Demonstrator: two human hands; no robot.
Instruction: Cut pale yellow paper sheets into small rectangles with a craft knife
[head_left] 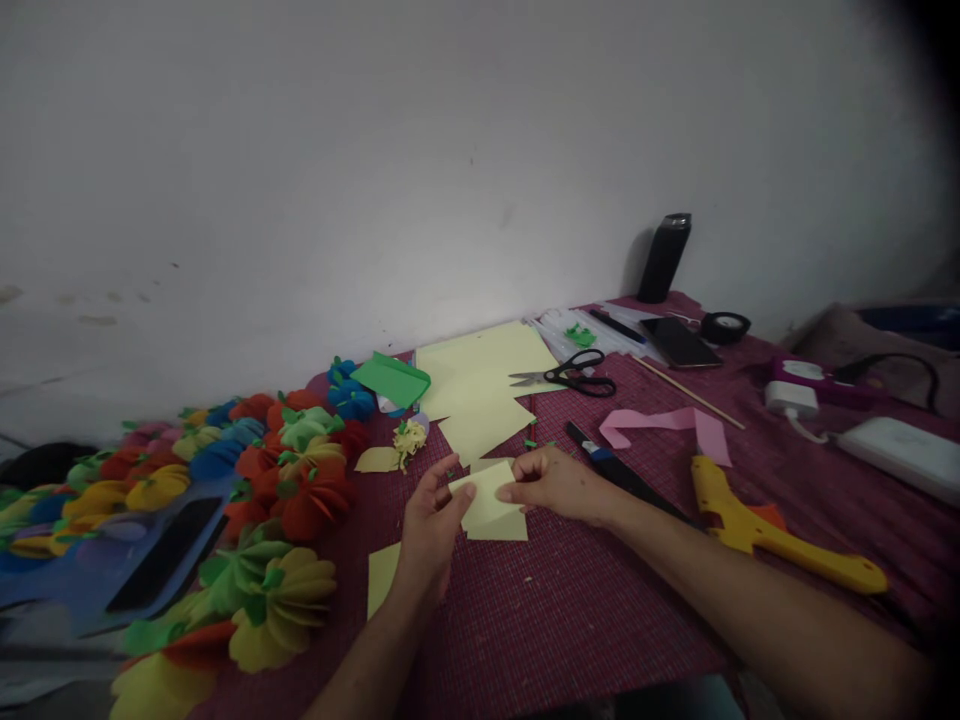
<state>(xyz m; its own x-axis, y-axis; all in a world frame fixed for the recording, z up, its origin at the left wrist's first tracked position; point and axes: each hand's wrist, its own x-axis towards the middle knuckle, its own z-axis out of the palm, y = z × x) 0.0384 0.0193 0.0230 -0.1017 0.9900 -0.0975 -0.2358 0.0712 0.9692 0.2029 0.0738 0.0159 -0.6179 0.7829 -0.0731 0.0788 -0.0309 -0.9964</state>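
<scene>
Between my two hands is a small piece of pale yellow paper (489,498). My left hand (435,515) has its thumb on the paper's left edge, with the fingers behind it and partly spread. On the upper right edge, the thumb and fingers of my right hand (551,482) pinch the same paper. A larger pointed yellow sheet (487,428) lies just beyond. Another yellow piece (382,572) is partly hidden by my left forearm. Black-handled scissors (574,376) rest with their blades over a big yellow sheet (480,365).
Colourful paper pumpkins (300,470) crowd the left side. On the right lie a yellow glue gun (780,535), a black-and-blue cutter (622,470), a pink paper strip (667,420), a wooden stick (690,393) and a phone (682,342). A black bottle (664,260) stands by the wall.
</scene>
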